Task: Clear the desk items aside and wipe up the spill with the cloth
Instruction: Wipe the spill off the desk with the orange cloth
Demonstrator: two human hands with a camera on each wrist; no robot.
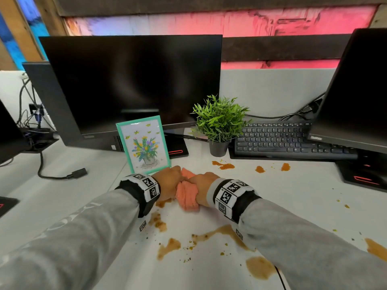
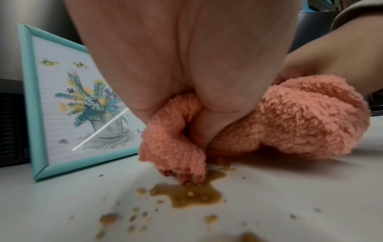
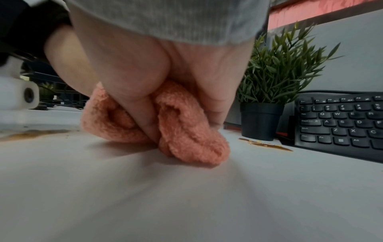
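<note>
cloth is bunched in your left hand and right hand, both gripping it on spill; frame and plant stand close behind; monitor lettering unreadable.

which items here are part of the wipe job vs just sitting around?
In the job: cloth, gripped by left hand and right hand; spill; picture frame; potted plant; keyboard.
Lying about: monitors; loose cable.
</note>
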